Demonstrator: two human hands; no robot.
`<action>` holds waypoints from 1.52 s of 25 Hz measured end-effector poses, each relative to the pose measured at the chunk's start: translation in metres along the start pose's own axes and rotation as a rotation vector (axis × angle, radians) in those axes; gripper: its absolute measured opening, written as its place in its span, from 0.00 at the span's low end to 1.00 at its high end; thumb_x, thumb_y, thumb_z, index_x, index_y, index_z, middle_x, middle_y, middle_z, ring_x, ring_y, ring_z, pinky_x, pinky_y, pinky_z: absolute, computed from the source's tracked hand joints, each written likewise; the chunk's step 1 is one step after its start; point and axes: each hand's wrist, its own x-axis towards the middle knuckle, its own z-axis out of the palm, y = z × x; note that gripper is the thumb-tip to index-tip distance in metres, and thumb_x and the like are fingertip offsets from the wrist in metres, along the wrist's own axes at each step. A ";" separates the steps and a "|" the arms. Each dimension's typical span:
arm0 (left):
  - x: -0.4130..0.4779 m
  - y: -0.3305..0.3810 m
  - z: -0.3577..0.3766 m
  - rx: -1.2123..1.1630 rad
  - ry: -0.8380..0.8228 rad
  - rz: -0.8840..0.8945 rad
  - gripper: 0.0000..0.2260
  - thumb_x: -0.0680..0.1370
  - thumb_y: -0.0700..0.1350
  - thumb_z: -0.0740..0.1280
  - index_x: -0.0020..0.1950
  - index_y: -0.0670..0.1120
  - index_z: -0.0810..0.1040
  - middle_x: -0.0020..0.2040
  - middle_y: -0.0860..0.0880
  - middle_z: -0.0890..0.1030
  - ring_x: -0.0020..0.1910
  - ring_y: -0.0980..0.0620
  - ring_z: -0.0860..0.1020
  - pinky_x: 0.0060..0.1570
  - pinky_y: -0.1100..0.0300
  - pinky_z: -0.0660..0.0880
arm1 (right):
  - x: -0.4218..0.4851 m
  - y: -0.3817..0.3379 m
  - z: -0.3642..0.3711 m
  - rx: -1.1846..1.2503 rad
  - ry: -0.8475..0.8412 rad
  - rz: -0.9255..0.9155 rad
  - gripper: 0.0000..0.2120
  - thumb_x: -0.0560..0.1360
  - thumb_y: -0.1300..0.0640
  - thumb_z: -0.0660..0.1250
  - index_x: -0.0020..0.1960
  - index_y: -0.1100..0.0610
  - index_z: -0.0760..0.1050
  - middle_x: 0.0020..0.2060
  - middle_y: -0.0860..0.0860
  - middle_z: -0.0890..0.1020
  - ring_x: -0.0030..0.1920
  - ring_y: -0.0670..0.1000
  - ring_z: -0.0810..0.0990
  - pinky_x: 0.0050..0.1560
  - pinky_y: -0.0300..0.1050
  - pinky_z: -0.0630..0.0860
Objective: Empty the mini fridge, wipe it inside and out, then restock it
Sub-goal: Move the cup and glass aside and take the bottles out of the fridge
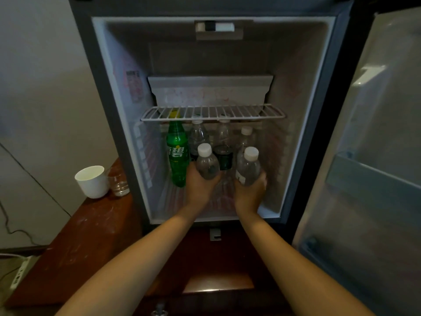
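Two forearms are stretched into the open mini fridge. The left grip is curled round one clear water bottle and the right grip round a second water bottle, both low in the lower compartment. Each is best kept upright and drawn straight out, clear of the green soda bottle at left and the wire shelf above.

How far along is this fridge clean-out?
Probably early. Done: the fridge door stands open. In hand: the left hand and right hand each grip a clear water bottle inside. Left: the green Sprite bottle and other clear bottles stand under the wire shelf; no cloth shows, so wiping and restocking likely remain.
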 end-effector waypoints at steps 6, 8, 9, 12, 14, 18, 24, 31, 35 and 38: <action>-0.046 0.023 -0.051 -0.005 0.053 0.064 0.29 0.65 0.48 0.79 0.61 0.47 0.71 0.57 0.50 0.78 0.56 0.54 0.76 0.53 0.63 0.73 | -0.050 -0.041 -0.037 0.135 -0.287 -0.074 0.30 0.67 0.62 0.77 0.66 0.56 0.70 0.57 0.47 0.76 0.58 0.46 0.75 0.58 0.40 0.72; -0.065 0.033 -0.080 0.024 0.074 0.112 0.27 0.64 0.50 0.79 0.59 0.48 0.72 0.54 0.50 0.78 0.54 0.54 0.77 0.51 0.66 0.74 | -0.071 -0.059 -0.046 0.153 -0.382 -0.105 0.31 0.65 0.60 0.79 0.64 0.59 0.72 0.55 0.48 0.79 0.55 0.47 0.77 0.56 0.41 0.75; -0.076 0.038 -0.097 0.028 0.096 0.131 0.28 0.64 0.52 0.79 0.59 0.48 0.72 0.54 0.51 0.78 0.54 0.56 0.77 0.50 0.69 0.73 | -0.083 -0.067 -0.049 0.153 -0.444 -0.122 0.31 0.64 0.58 0.79 0.64 0.58 0.72 0.55 0.48 0.80 0.55 0.46 0.79 0.56 0.42 0.76; -0.105 0.036 -0.149 -0.008 0.182 0.131 0.32 0.63 0.52 0.79 0.62 0.50 0.69 0.57 0.55 0.77 0.56 0.61 0.77 0.53 0.69 0.74 | -0.118 -0.082 -0.049 0.131 -0.634 -0.158 0.32 0.62 0.56 0.80 0.61 0.49 0.70 0.52 0.41 0.80 0.53 0.39 0.79 0.54 0.41 0.77; -0.123 0.025 -0.185 -0.019 0.239 0.077 0.32 0.63 0.48 0.80 0.62 0.50 0.68 0.58 0.52 0.78 0.56 0.58 0.78 0.54 0.63 0.76 | -0.146 -0.088 -0.042 0.108 -0.735 -0.161 0.34 0.61 0.56 0.81 0.60 0.47 0.66 0.50 0.38 0.78 0.52 0.36 0.77 0.53 0.39 0.77; -0.145 0.001 -0.247 0.071 0.360 -0.038 0.32 0.63 0.47 0.80 0.61 0.51 0.68 0.56 0.52 0.79 0.54 0.56 0.79 0.53 0.60 0.77 | -0.204 -0.079 -0.004 0.098 -0.884 -0.130 0.35 0.62 0.58 0.80 0.63 0.51 0.67 0.56 0.46 0.78 0.58 0.45 0.77 0.58 0.47 0.77; -0.138 -0.033 -0.296 0.115 0.394 -0.138 0.31 0.66 0.46 0.79 0.62 0.55 0.65 0.58 0.54 0.76 0.59 0.54 0.76 0.58 0.56 0.74 | -0.254 -0.061 0.065 -0.054 -0.938 -0.063 0.38 0.65 0.62 0.78 0.70 0.52 0.64 0.65 0.51 0.74 0.67 0.52 0.71 0.66 0.53 0.71; -0.089 -0.077 -0.306 0.179 0.337 -0.174 0.33 0.68 0.47 0.77 0.67 0.50 0.64 0.62 0.50 0.76 0.60 0.52 0.76 0.60 0.54 0.74 | -0.238 -0.049 0.130 -0.167 -0.936 -0.128 0.36 0.67 0.60 0.77 0.69 0.50 0.64 0.64 0.50 0.74 0.67 0.52 0.71 0.66 0.52 0.70; -0.056 -0.092 -0.301 0.175 0.358 -0.191 0.32 0.69 0.46 0.76 0.68 0.47 0.64 0.63 0.50 0.75 0.61 0.53 0.74 0.59 0.58 0.72 | -0.226 -0.045 0.163 -0.171 -0.935 -0.161 0.36 0.68 0.60 0.75 0.71 0.52 0.62 0.66 0.51 0.72 0.68 0.53 0.70 0.66 0.51 0.70; -0.030 -0.101 -0.301 0.159 0.369 -0.213 0.32 0.70 0.45 0.76 0.69 0.46 0.63 0.63 0.49 0.74 0.62 0.52 0.73 0.62 0.57 0.70 | -0.219 -0.042 0.180 -0.139 -0.927 -0.207 0.33 0.70 0.62 0.74 0.70 0.55 0.63 0.66 0.53 0.72 0.68 0.53 0.70 0.65 0.48 0.71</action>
